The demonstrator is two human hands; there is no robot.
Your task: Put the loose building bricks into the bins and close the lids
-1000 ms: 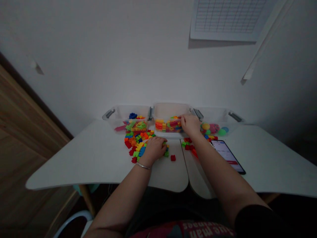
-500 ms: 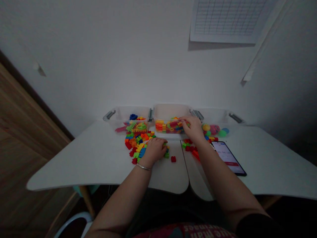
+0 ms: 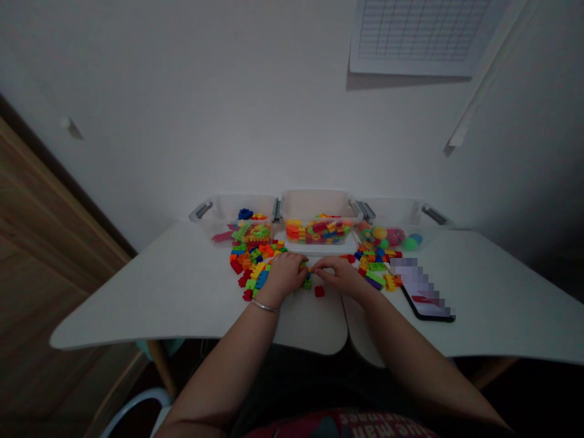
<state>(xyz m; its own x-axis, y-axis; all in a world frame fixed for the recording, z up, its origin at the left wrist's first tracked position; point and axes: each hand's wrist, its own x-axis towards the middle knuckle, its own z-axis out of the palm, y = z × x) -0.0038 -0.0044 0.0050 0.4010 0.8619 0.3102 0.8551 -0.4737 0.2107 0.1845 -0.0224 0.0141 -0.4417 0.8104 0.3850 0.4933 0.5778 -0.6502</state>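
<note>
My left hand is curled over the near side of a pile of colourful toy building bricks. Green, yellow and blue bricks show at its fingertips, and its palm hides others. Close beside them, my right hand points inward with thumb and fingers drawn together; whatever may be between them is too small to make out. Just in front of the two hands, a single red brick lies on the white table.
Along the wall stand three clear bins: left bin and middle bin with bricks, right bin with coloured balls. A second brick pile lies right of my right hand, beside a phone. A seam divides the table.
My right hand has come back from the middle bin toward my body, to beside my left hand. The bricks at right are now uncovered. My left hand has stayed nearly still.
</note>
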